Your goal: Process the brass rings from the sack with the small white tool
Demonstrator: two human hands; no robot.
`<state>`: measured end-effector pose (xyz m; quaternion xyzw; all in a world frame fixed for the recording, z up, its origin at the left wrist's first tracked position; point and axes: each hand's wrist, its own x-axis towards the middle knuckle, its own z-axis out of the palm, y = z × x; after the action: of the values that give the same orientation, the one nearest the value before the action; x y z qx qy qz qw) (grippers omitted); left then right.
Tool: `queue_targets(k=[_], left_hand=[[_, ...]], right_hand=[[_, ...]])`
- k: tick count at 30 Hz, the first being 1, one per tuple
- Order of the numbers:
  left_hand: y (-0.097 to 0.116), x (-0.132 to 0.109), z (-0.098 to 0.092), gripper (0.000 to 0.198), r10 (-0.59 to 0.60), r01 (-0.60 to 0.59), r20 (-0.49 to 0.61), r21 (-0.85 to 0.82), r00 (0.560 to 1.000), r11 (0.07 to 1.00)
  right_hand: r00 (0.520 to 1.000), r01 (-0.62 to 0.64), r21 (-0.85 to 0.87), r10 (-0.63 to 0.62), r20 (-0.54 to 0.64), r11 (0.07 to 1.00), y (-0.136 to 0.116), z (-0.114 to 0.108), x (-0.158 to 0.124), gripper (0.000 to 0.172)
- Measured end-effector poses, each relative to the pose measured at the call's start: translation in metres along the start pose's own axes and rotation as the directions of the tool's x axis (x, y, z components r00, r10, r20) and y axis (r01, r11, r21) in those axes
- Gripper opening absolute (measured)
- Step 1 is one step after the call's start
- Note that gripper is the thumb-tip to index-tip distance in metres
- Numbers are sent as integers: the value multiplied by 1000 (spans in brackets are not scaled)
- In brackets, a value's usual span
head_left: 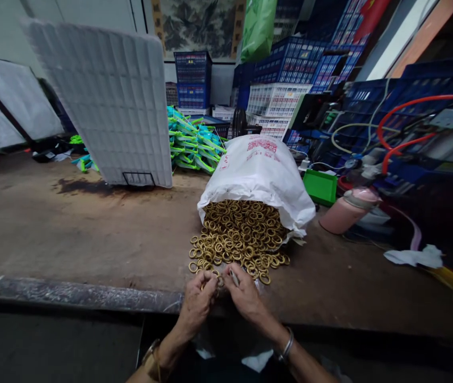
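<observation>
A white woven sack (260,170) lies on its side on the brown workbench (70,234), spilling a heap of small brass rings (238,234) toward me. Both my hands meet at the near edge of that heap. My left hand (199,303) is closed, its fingers pinched on brass rings. My right hand (244,295) is closed too, gripping a thin silvery piece (234,276) that pokes up between thumb and finger; I cannot name it. A watch sits on my left wrist and a bracelet on my right.
A white gridded tray (110,101) leans upright at the back left. Green and blue plastic parts (192,143) are piled behind it. Blue and white crates (286,69) are stacked at the back. A green box (321,187), a pink bottle (348,210) and hoses crowd the right.
</observation>
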<state>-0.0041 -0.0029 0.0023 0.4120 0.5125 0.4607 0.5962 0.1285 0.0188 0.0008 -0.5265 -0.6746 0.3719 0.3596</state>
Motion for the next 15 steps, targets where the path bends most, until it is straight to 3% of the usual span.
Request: queue_targets(k=[6, 8, 10, 12, 15], left_hand=[[-1, -5, 5, 20, 183, -184, 17, 57, 983, 981], [0, -7, 6, 21, 130, -130, 31, 18, 991, 991], [2, -8, 6, 24, 4, -2, 66, -24, 998, 1000], [4, -9, 7, 28, -116, 121, 115, -39, 987, 992], [5, -10, 7, 30, -183, 199, 166, -84, 969, 976]], right_hand=[[977, -203, 246, 177, 122, 948, -1, 1, -3, 28], [971, -229, 271, 199, 134, 935, 1, 1, -4, 27], [973, -222, 258, 198, 117, 940, 2, 1, -5, 24], [979, -197, 215, 182, 87, 957, 3, 0, -5, 22], [982, -183, 182, 169, 86, 966, 1, -1, -7, 22]])
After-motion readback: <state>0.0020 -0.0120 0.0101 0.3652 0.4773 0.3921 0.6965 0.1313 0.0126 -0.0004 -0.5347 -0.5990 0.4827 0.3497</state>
